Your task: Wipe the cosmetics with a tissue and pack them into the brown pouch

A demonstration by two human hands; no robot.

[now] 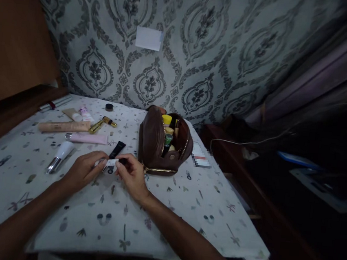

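Between both hands, over the table, is a small white tube (112, 163) with a dark end. My left hand (87, 166) pinches its left end, and my right hand (132, 176) has its fingers closed around the dark right end. Just behind them lies a black tube (118, 149), partly hidden by the fingers. To the right of my right hand stands an open brown cosmetic bag (152, 138). Inside it are a yellow-lidded container (166, 120), a green jar (168, 139) and other small items.
On the table's left side lie a white bottle with a silver cap (59, 156), a pink tube (88, 138), a long beige tube (65, 126) and several small cosmetics. A small dark jar (109, 107) is farther back. The patterned tablecloth (152, 222) reaches the front edge; a wall rises behind.
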